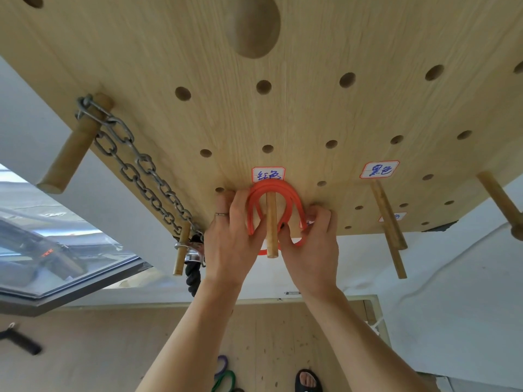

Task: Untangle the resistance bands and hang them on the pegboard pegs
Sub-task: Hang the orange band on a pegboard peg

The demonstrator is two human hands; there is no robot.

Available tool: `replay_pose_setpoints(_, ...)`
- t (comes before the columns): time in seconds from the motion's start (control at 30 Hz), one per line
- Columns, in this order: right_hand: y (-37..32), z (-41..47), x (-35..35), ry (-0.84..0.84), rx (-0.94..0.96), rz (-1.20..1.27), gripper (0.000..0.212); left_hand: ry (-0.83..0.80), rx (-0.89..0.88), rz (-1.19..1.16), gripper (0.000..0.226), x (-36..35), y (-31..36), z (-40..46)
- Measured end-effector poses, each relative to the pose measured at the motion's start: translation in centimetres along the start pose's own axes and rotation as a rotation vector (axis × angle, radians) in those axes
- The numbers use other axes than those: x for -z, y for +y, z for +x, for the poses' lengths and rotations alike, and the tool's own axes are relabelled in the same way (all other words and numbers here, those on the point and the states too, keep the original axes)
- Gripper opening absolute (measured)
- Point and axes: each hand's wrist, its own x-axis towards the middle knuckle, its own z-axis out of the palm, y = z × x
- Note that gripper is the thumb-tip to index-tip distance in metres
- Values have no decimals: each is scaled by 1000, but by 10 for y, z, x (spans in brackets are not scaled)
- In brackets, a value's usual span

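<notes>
far below the hands, green bands (225, 381) and a purple band (221, 364) lie on the floor. the left hand (233, 236) and right hand (311, 241) each pinch a side of the red band (273, 188), looped over the peg (271, 224) between them on the pegboard (311, 108). left of them hangs a chain (135, 165).

orange band (271, 190); pale wood-grain pegboard (325, 114)
</notes>
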Motion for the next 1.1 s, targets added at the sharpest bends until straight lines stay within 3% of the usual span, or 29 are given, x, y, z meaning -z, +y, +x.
replay_pose_setpoints(0.13, -3, -1, 9, 60, 119, 55, 23, 26, -100, 39, 64, 11, 0, 7)
replay_pose_setpoints(0.27, -11, 6, 11, 74, 207, 46, 23, 97, -302, 121, 45, 15, -5, 14)
replay_pose_setpoints(0.37, -16, 15, 10, 83, 309, 29, 18, 96, -359, 119, 44, 16, -9, 19)
replay_pose_setpoints(0.67, -20, 24, 13, 81, 341, 50, 17, 66, -404, 63, 31, 27, -6, 27)
replay_pose_setpoints(0.9, -30, 32, 12, 103, 473, 66, 22, -39, -401, 67, 22, 31, -7, 36)
replay_pose_setpoints(1.1, -31, 24, 21, 47, 321, 86, 14, -11, -348, 4, 15, 44, 6, 30)
